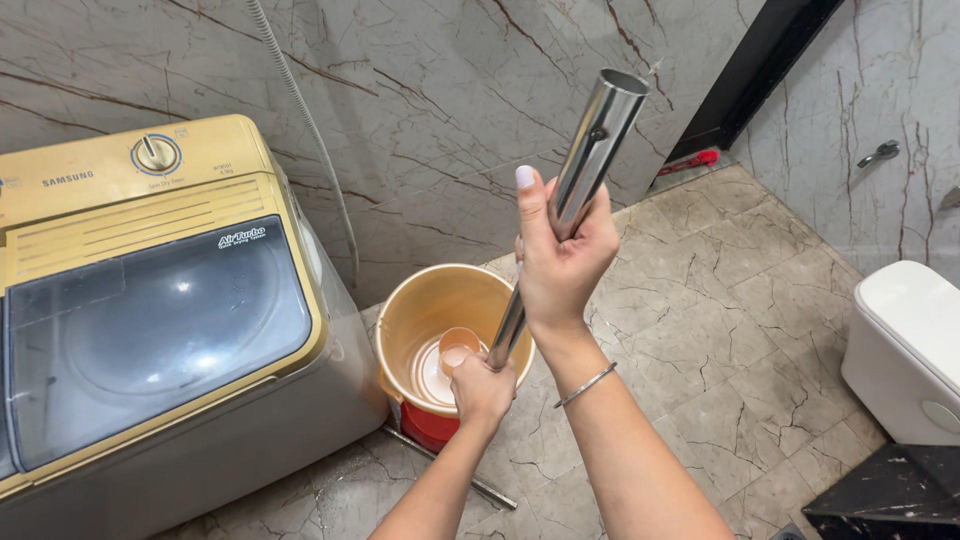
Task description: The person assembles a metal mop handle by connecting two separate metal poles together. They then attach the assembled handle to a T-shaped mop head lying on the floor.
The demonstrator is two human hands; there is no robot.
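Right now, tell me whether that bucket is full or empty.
Nearly empty: the bucket's inner wall and bottom show bare, with only a small cup inside. A thin film of water cannot be ruled out.

Marble walls (440,110), beige stone floor (720,300), possibly toilet (905,345) at right

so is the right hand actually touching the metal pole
Touching. The head view shows the right hand wrapped around the shiny metal pole, thumb up along it; the left hand grips it lower down.

white lettering labels (243,238) on washer lid
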